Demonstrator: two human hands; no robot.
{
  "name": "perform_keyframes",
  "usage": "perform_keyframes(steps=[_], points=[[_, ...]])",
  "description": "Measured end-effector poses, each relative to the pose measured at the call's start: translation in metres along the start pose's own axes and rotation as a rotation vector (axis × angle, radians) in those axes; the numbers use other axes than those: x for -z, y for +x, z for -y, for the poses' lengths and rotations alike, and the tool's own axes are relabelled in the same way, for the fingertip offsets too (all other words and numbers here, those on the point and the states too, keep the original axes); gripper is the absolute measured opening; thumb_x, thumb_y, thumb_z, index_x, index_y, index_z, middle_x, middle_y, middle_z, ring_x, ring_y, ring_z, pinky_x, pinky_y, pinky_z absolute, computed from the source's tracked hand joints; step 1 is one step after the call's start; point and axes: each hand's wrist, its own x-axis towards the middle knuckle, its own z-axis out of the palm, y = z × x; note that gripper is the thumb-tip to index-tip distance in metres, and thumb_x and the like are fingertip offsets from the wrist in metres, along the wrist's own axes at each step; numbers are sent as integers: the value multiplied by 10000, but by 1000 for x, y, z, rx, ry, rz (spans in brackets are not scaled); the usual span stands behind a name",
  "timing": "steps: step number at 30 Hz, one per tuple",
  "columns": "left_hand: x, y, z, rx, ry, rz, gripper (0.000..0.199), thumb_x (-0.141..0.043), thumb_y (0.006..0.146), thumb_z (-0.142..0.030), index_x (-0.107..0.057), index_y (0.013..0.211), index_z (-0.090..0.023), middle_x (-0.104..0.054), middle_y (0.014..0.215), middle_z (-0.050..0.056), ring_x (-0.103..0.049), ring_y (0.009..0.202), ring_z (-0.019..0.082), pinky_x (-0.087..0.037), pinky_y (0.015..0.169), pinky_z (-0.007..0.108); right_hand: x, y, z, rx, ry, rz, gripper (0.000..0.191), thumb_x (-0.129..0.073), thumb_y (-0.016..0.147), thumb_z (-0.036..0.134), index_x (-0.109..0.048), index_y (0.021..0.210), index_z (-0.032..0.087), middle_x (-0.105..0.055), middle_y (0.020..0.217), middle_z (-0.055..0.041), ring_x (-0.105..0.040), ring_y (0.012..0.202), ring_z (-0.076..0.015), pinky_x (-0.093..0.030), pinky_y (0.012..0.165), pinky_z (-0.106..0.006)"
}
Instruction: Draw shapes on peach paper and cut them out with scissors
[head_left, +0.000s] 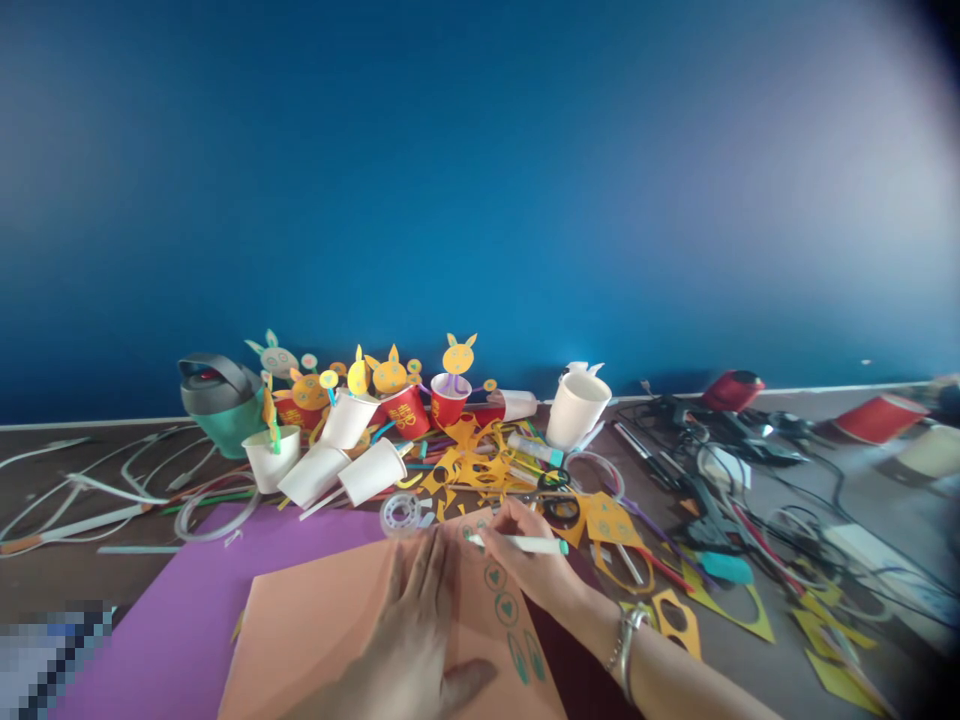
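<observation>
An orange sheet of paper lies on top of a purple sheet. My left hand rests flat on the orange sheet, fingers stretched out and holding nothing. A white marker with a green end is pinched in my right hand, its tip at the sheet's upper right part. Green drawings run down that side: circles with hearts inside and two long ear shapes below them.
Paper cups with yellow animal cutouts stand along the blue wall, near a teal container. Tape, scissors and yellow scraps lie behind my hands. Cables and a glue gun are to the right.
</observation>
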Motion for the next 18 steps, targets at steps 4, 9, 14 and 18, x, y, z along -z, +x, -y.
perform_keyframes(steps=[4,9,14,18], points=[[0,0,-1,0,-5,-33,1122,-570,755,-608,156,1452,-112,-201,1492,254,-233,1354,418,-243,1048,615,2,-5,11,35,76,55,252,-546,852,402,-477,719,200,-542,656,18,-496,578,-114,-386,523,-217],[-1,0,0,-2,0,-19,1107,-568,750,-620,104,1463,-106,-209,1487,260,-203,1358,432,-267,1033,618,3,-8,18,-35,195,203,280,-544,849,457,-465,749,208,-546,644,24,-551,569,-126,-434,540,-235],[-1,0,-1,18,2,4,1118,-573,751,-607,133,1455,-101,-176,1496,258,-186,1367,420,-243,1043,621,4,-5,12,16,205,53,275,-533,853,399,-437,685,204,-494,607,39,-516,548,-114,-402,525,-228],[3,0,-2,6,1,-18,1112,-582,752,-594,128,1458,-112,-187,1498,245,-227,1357,415,-243,1048,611,0,0,-1,-2,6,-30,239,-580,787,285,-422,629,201,-449,545,57,-412,496,-90,-323,458,-204]])
